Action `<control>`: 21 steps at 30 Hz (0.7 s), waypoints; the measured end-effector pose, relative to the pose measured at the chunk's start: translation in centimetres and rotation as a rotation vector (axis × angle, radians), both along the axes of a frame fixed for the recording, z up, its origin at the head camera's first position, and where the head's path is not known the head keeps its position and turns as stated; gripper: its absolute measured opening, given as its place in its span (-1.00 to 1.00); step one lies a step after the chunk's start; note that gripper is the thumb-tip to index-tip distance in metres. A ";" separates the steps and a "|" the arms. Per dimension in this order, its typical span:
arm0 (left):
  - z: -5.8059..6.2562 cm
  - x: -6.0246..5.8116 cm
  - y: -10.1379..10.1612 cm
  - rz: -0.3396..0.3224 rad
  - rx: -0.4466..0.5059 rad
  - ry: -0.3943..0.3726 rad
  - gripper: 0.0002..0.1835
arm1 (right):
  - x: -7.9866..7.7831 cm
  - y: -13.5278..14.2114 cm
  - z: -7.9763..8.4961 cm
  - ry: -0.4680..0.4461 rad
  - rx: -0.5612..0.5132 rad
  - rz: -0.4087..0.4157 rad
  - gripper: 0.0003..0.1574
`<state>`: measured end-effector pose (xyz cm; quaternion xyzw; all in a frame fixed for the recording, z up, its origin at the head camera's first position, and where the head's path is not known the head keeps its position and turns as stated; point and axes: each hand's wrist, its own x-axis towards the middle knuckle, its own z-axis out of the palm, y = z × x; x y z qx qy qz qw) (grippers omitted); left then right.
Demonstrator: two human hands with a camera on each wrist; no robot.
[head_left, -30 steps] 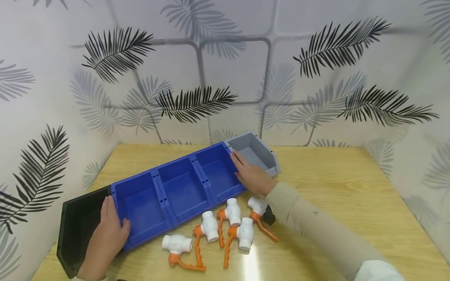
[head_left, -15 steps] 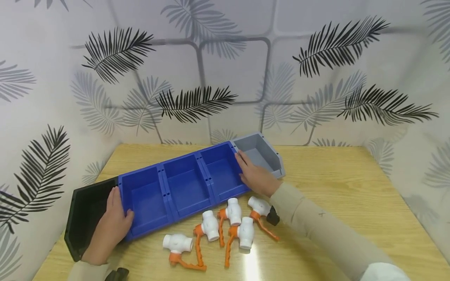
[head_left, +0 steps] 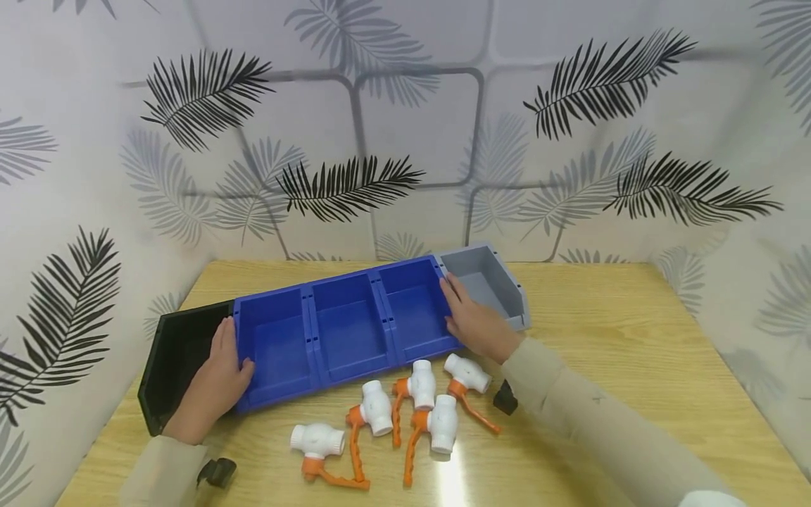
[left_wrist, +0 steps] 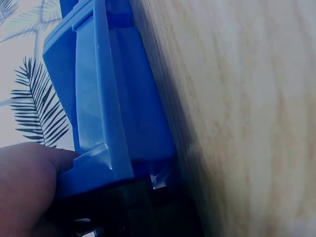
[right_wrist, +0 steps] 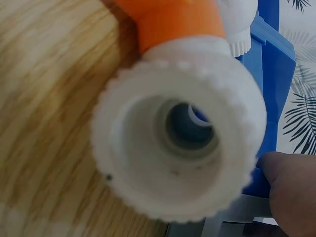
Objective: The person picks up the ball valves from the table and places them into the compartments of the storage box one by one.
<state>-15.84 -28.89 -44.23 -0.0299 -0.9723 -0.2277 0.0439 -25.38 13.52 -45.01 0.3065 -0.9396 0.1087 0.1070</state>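
Observation:
A row of joined bins angles across the table: a black bin [head_left: 154,380] at the left, three blue bins [head_left: 345,373] in the middle, a grey bin [head_left: 491,271] at the right. My left hand [head_left: 212,387] rests with straight fingers along the wall where black meets blue. Its thumb [left_wrist: 61,159] touches the blue rim in the left wrist view. My right hand [head_left: 484,327] lies with extended fingers over the wall between blue and grey, its thumb on the blue side. Fingertips inside the bins are partly hidden.
Several white ball valves with orange handles lie in front of the bins, among them one at left [head_left: 317,440] and one near my right wrist [head_left: 467,372]. A valve's open end [right_wrist: 177,143] fills the right wrist view. A patterned wall [head_left: 405,127] stands behind the wooden table [head_left: 602,338].
The bin row has shifted right with both hands on it. Its left end has also swung toward the back, so the row slants less. The valves have stayed put.

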 end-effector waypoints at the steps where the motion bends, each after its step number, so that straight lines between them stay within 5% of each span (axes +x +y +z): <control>1: 0.0 -0.2 0.1 -0.010 0.001 -0.002 -0.19 | 0.1 0.2 0.0 -0.004 0.004 -0.010 -0.14; 21: 0.2 -4.8 2.4 -0.163 0.038 -0.066 -0.17 | 2.0 3.8 0.0 0.022 -0.004 -0.121 -0.16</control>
